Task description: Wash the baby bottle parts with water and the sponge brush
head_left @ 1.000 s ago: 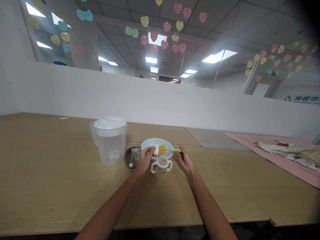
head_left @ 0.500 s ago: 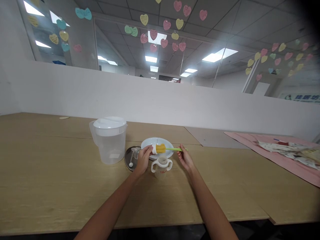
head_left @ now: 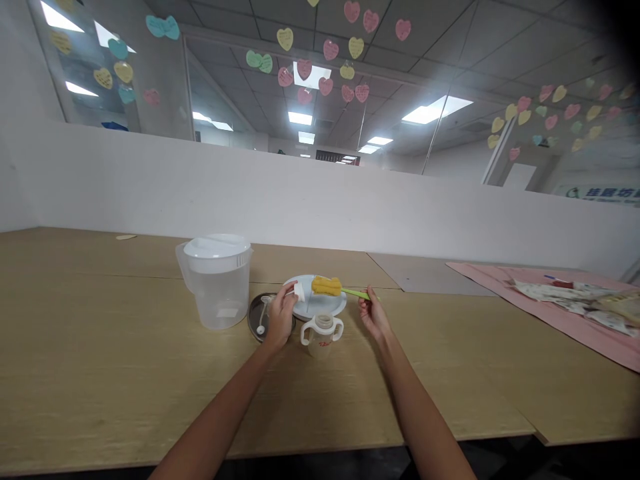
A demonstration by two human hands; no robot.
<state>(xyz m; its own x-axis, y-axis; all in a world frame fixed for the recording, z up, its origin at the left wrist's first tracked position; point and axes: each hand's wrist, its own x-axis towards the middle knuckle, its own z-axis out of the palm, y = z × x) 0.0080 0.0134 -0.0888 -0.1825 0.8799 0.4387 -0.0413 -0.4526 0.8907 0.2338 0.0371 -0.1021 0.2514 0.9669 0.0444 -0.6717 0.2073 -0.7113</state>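
Observation:
My left hand [head_left: 282, 313] is closed on a small white bottle cap [head_left: 299, 292], held over the left part of a white plate [head_left: 313, 311]. In my right hand [head_left: 373, 313] is the green handle of a bottle brush [head_left: 327, 287]; its yellow sponge head hovers above the plate, apart from the cap. Below, a clear baby bottle [head_left: 321, 341] with two white handles stands upright on the table, its mouth uncovered. Partly behind my left hand lies a round dark metal tray [head_left: 255, 319], holding a straw piece with a white weighted end [head_left: 261, 329].
A lidded translucent pitcher [head_left: 220, 287] stands left of the tray. To the far right, a pink cloth [head_left: 480, 283] carries several packets and a red item. A white wall [head_left: 300, 200] runs along the table's back, with glass above it.
The brush head has come out of the white cap and is now separate from it. My left hand has shifted slightly left and up with the cap; the brush is a little higher.

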